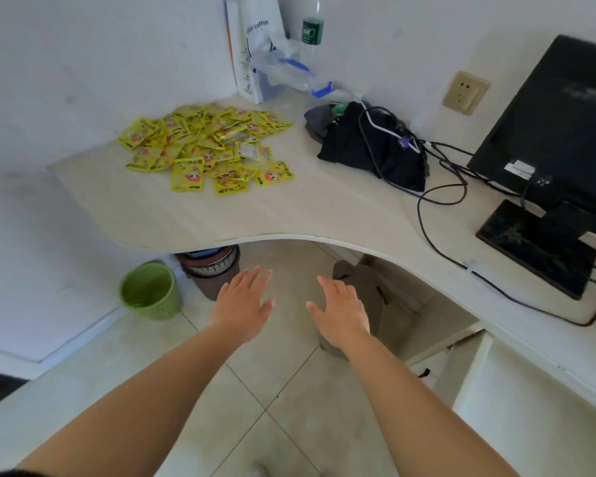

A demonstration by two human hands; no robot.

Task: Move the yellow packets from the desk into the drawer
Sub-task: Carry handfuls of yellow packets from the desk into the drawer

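- The left hand point(245, 299) hovered palm down over the tiled floor point(272, 390), just short of the table's point(289, 215) curved front edge. Its fingers were straight, loosely spread and empty.
- The right hand point(339, 313) hung just beside it, toward 3 o'clock, and was likewise flat, extended and empty. The two hands were apart, with a strip of floor showing between the thumbs.
- The yellow packets point(203, 146) lay in a loose, overlapping heap on the table at about 11 o'clock from the hands, near the far left corner by the wall. One packet in the heap showed a pale face rather than yellow.
- The drawer point(530, 418) stood pulled out under the table at about 4 o'clock from the hands, its white inside showing. It was well apart from the heap.
- A black bag point(358, 149) sat on the table at 3 o'clock from the packets, with cables point(437, 197) draped over it and trailing on across the tabletop.
- A monitor point(558, 122) stood on a black base at the far right, its back toward the camera.
- A wall socket point(465, 92) sat on the wall between the bag and the monitor.
- A white paper bag point(255, 46) leaned against the wall at 12 o'clock from the heap. A clear plastic bag point(286, 70) lay just beside it, with a green-labelled bottle point(312, 27) behind.
- A green bin point(150, 290) stood on the floor at 9 o'clock from the left hand. A brown bin point(210, 270) stood just beside it, partly under the table.
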